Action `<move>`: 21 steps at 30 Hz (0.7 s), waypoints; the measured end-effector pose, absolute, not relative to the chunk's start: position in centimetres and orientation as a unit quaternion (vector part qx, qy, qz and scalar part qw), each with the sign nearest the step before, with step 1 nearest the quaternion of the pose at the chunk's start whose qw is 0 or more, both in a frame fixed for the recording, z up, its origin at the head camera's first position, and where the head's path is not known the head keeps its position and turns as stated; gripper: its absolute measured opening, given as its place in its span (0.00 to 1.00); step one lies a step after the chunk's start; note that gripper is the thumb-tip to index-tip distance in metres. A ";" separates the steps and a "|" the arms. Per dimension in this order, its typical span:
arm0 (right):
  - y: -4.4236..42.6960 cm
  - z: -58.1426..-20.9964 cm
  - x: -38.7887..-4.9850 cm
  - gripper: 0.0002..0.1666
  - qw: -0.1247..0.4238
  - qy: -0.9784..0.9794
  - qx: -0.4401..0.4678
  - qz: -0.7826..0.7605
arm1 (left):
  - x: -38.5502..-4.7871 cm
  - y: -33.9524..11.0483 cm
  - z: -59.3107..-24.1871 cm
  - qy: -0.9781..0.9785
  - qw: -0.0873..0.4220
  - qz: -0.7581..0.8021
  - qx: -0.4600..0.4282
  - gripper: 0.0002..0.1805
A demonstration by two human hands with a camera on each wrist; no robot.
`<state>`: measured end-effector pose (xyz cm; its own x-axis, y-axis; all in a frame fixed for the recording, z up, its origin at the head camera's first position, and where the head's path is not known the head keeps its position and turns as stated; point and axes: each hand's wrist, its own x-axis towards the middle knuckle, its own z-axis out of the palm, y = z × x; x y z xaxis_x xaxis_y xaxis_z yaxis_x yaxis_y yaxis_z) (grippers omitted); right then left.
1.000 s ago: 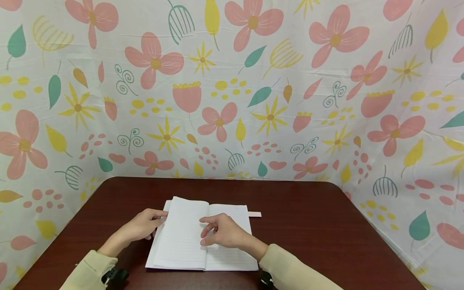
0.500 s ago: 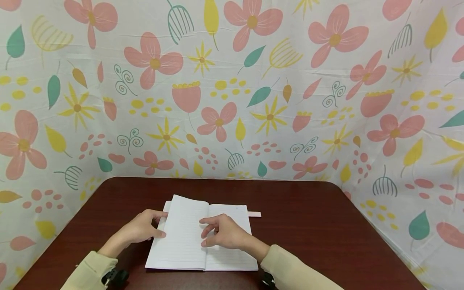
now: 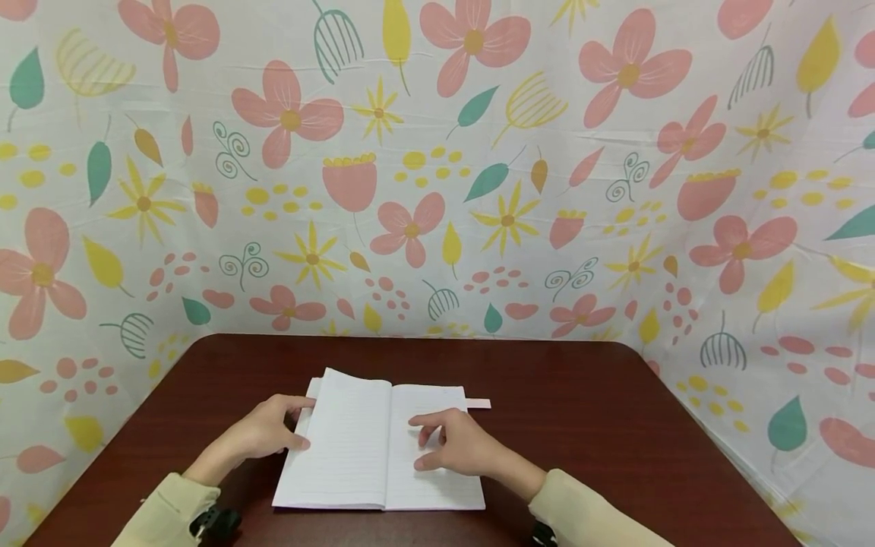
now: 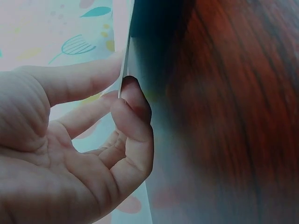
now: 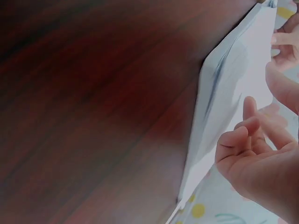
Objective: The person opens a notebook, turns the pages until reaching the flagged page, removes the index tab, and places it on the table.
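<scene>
An open notebook [image 3: 349, 456] with lined white pages lies on the table in the head view. At its left edge the left hand [image 3: 263, 429] pinches the pages, thumb on top; the left wrist view has this hand [image 4: 88, 135] with thumb and curled fingers on either side of the thin page edge [image 4: 125, 70]. Over the right page hovers the right hand [image 3: 461, 444], index finger extended and the others bent, holding nothing. In the right wrist view the right hand [image 5: 261, 154] is beside the notebook [image 5: 219, 102], its fingers loosely bent.
The dark red-brown table [image 3: 581, 425] surrounds the notebook. A pale strip [image 3: 478, 403] sticks out from the notebook's right edge. Behind the table hangs a white cloth [image 3: 437, 121] printed with flowers and leaves. Each wrist carries a black device [image 3: 215, 523] beside a pale sleeve [image 3: 174, 505].
The right hand has moved right, from the notebook's middle fold to over the right page. The left thumb has come onto the left page's edge since the earliest frame.
</scene>
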<state>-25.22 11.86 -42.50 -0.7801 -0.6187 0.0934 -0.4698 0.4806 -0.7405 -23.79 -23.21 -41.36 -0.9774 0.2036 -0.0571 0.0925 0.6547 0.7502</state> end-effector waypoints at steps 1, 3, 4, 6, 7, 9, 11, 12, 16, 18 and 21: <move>12.3 -42.5 -25.3 0.36 0.089 0.858 -0.318 -0.394 | -23.8 -23.2 -41.4 0.907 0.067 0.408 0.083 0.40; 13.2 -42.7 -25.3 0.36 0.078 0.864 -0.320 -0.382 | -23.8 -23.2 -41.4 0.906 0.065 0.409 0.083 0.43; 13.7 -42.7 -25.3 0.36 0.073 0.866 -0.322 -0.375 | -23.8 -23.2 -41.4 0.906 0.064 0.410 0.084 0.45; 14.7 -42.8 -25.4 0.37 0.066 0.870 -0.324 -0.365 | -23.8 -23.2 -41.5 0.905 0.063 0.413 0.084 0.47; 15.1 -42.8 -25.4 0.37 0.065 0.872 -0.325 -0.361 | -23.8 -23.2 -41.6 0.905 0.062 0.412 0.085 0.48; 16.1 -42.7 -25.4 0.38 0.065 0.874 -0.325 -0.356 | -23.8 -23.2 -41.7 0.906 0.061 0.411 0.085 0.50; 16.9 -42.6 -25.4 0.38 0.069 0.874 -0.323 -0.355 | -23.8 -23.2 -41.7 0.906 0.060 0.410 0.086 0.50; 17.3 -42.6 -25.4 0.39 0.071 0.876 -0.321 -0.354 | -23.8 -23.2 -41.7 0.906 0.062 0.410 0.086 0.50; 18.5 -42.6 -25.4 0.41 0.078 0.880 -0.309 -0.352 | -23.9 -23.3 -41.6 0.906 0.072 0.409 0.080 0.45; 19.0 -42.8 -25.4 0.42 0.080 0.884 -0.300 -0.349 | -23.9 -23.3 -41.5 0.905 0.079 0.410 0.078 0.42; 19.5 -43.0 -25.3 0.43 0.081 0.888 -0.293 -0.344 | -23.9 -23.3 -41.5 0.903 0.084 0.415 0.079 0.40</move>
